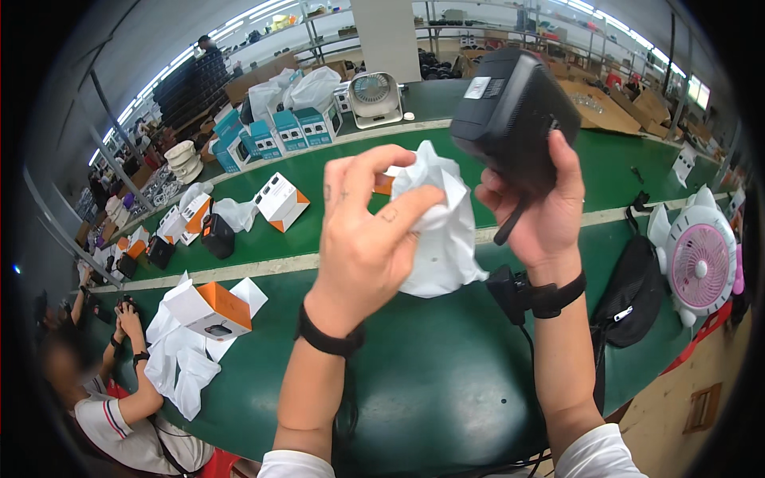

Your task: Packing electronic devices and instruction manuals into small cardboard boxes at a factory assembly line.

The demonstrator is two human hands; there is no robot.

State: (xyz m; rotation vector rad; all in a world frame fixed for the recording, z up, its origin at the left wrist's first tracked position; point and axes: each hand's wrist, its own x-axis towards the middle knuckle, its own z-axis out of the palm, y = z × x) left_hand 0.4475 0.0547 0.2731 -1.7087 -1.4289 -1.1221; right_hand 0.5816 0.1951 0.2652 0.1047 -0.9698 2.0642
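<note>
Fingers (408, 213) above green workbench (446, 366), shelves (478, 26) beyond

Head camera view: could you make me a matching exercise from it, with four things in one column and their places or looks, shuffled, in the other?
Column one
1. Black boxy device
2. White plastic bag
3. Cat-eared fan
4. Black waist bag

Column two
A. White, with a pink round front, at the far right
B. At the fingertips of the left hand
C. Lying just to the right of the right forearm
D. Held up in the right hand

Right pairs: 1-D, 2-B, 3-A, 4-C
</note>
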